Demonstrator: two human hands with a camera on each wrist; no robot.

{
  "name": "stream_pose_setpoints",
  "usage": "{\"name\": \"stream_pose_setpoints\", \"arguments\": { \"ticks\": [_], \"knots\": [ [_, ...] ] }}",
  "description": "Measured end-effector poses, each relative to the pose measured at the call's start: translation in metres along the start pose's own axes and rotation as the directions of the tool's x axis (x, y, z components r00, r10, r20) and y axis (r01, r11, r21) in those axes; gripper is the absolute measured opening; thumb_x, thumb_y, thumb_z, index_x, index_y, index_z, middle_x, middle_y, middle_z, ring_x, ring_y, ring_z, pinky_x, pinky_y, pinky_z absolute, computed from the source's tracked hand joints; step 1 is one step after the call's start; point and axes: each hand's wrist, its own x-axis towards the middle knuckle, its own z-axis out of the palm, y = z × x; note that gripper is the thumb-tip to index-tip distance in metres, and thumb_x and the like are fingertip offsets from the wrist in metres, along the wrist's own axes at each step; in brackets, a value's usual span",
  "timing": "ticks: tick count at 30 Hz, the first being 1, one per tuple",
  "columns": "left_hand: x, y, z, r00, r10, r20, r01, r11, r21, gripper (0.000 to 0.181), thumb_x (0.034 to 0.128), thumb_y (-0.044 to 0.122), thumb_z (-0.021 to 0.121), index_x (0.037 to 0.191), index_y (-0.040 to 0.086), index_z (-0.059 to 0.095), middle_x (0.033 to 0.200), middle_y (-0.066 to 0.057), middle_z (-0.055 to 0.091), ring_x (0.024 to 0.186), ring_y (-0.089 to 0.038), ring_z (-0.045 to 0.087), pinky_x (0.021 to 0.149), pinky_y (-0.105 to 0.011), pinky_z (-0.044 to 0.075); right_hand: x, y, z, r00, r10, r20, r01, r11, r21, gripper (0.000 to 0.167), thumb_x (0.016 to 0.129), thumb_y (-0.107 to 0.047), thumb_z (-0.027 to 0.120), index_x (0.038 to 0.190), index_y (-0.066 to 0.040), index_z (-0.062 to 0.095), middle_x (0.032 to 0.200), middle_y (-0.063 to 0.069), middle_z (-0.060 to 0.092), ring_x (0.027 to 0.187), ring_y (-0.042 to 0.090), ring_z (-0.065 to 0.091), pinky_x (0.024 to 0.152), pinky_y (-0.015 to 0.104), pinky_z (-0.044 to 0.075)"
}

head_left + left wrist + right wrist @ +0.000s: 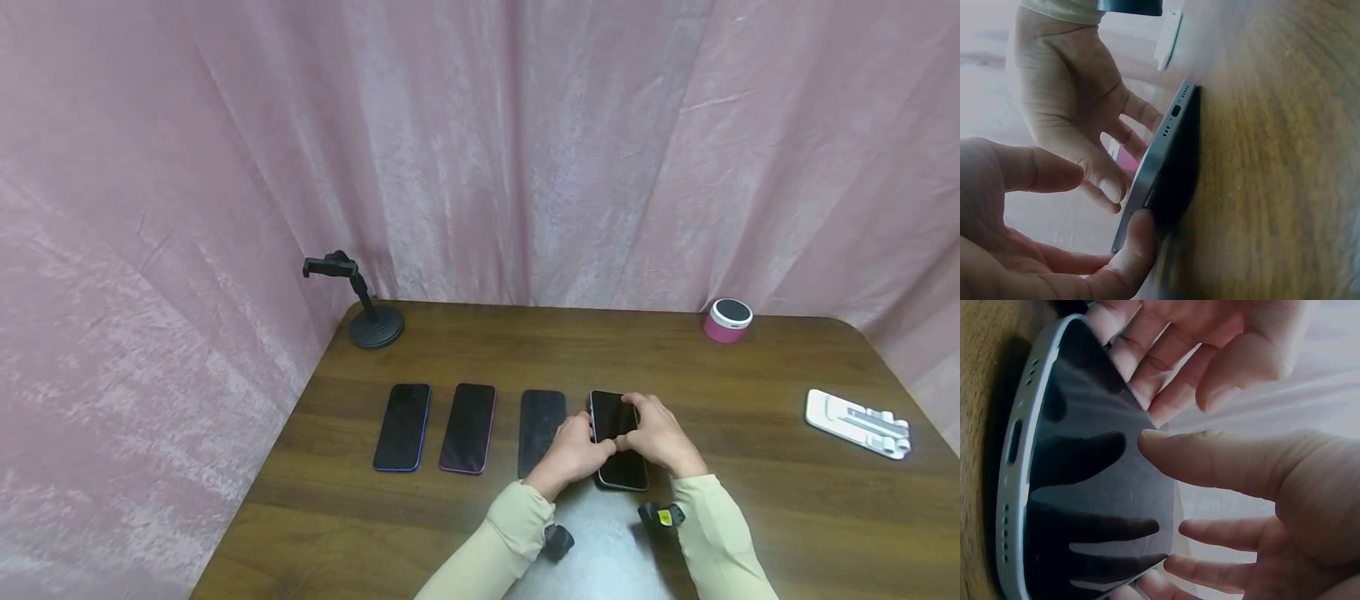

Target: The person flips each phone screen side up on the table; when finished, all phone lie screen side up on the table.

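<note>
A dark-screened smartphone (625,472) with a pale metal frame lies face up on the wooden table, its charging port (1015,441) facing me. At its left edge, fingertips of my left hand (573,454) touch the frame; the thumb hovers over the screen. My right hand (656,433) reaches over from the other side, fingers fairly straight against the far right edge, thumb just above the glass. In the left wrist view a dark shadow sits beside the frame. Left of my hands is a dark, matte phone-shaped slab (537,425), partly hidden by my left wrist.
Two more smartphones, one blue-edged (402,427) and one purple-edged (468,428), lie in the row to the left. A black phone stand (377,325) occupies the back left corner. Farther right are a pink-and-white round container (726,323) and a white folded stand (857,423).
</note>
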Motion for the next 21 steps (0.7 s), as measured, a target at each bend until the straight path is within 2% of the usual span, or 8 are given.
{"name": "stream_pose_setpoints", "arguments": {
  "ticks": [5,11,17,21],
  "knots": [
    [0.001,-0.003,0.003,1.000,-0.002,-0.016,0.001,1.000,-0.018,0.026,0.0807,0.018,0.076,0.095,-0.001,0.065,0.083,-0.006,0.060,0.078,-0.014,0.051,0.073,-0.028,0.046,0.001,0.001,0.004,1.000,0.009,-0.009,-0.009,1.000,-0.012,0.071,0.065,-0.002,0.079,0.130,0.014,0.053,0.127,0.037,0.050,0.106,0.048,0.054,0.092,0.060,0.044],
    [0.000,-0.004,0.006,0.999,0.024,-0.022,-0.025,1.000,-0.014,0.034,0.0801,0.022,0.077,0.101,-0.003,0.067,0.087,-0.007,0.056,0.084,-0.017,0.049,0.076,-0.030,0.046,0.002,-0.002,0.008,0.999,0.044,-0.014,-0.044,0.998,-0.039,0.065,0.073,-0.001,0.076,0.131,0.014,0.052,0.131,0.038,0.047,0.110,0.050,0.052,0.093,0.063,0.044],
    [-0.001,-0.001,0.010,1.000,0.001,-0.024,0.000,0.999,0.055,0.042,0.0814,0.024,0.076,0.111,-0.003,0.065,0.095,-0.009,0.053,0.082,-0.020,0.055,0.076,-0.032,0.049,0.001,-0.004,0.007,0.999,0.042,-0.028,-0.044,0.998,-0.049,0.065,0.073,-0.001,0.075,0.132,0.015,0.051,0.131,0.038,0.047,0.112,0.052,0.052,0.094,0.063,0.043],
    [-0.001,0.003,0.011,1.000,-0.010,-0.007,0.011,0.995,0.101,0.049,0.0832,0.025,0.075,0.120,-0.005,0.064,0.100,-0.012,0.055,0.089,-0.024,0.059,0.080,-0.033,0.051,0.001,-0.001,0.006,0.999,0.044,-0.030,-0.046,0.998,-0.050,0.067,0.074,-0.001,0.075,0.133,0.015,0.050,0.132,0.038,0.046,0.115,0.053,0.051,0.096,0.063,0.042]
  ]
}}
